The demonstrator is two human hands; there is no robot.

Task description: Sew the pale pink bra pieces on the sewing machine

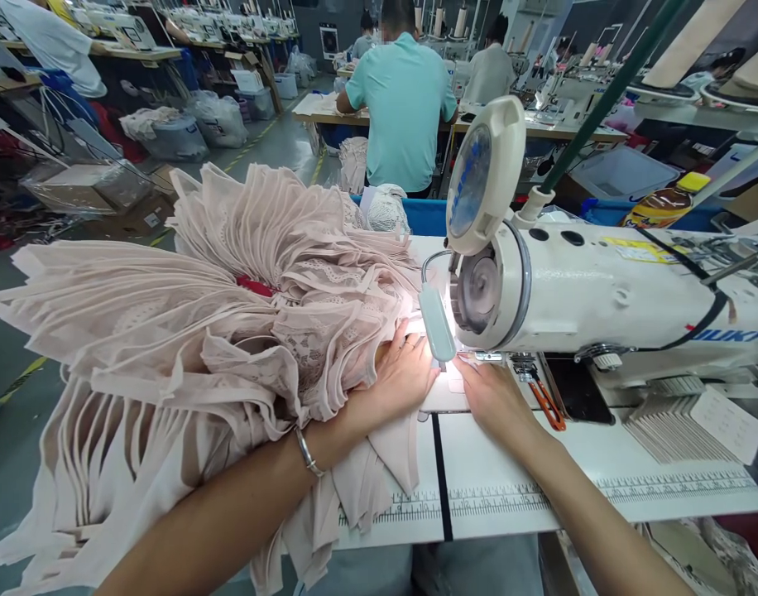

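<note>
My left hand (407, 368), with a ring and a bracelet, lies with its fingers stretched out on the sewing bed, left of the needle area. It touches the edge of a large bundle of beige lace garment pieces (329, 331). My right hand (494, 397) is just right of the needle area, its fingers together and their tips at a small pale pink piece (455, 384). What those tips hold is hidden. Over both hands stands a white sewing machine (578, 281). A pale green lamp (437, 323) lights the spot between them.
Orange-handled snips (548, 406) and a dark phone-like slab (581, 389) lie by the machine. Beige strips (677, 426) are stacked at right. A ruler strip (509, 498) runs along the table front. A bottle (664, 201) stands behind; a person (407, 108) sits ahead.
</note>
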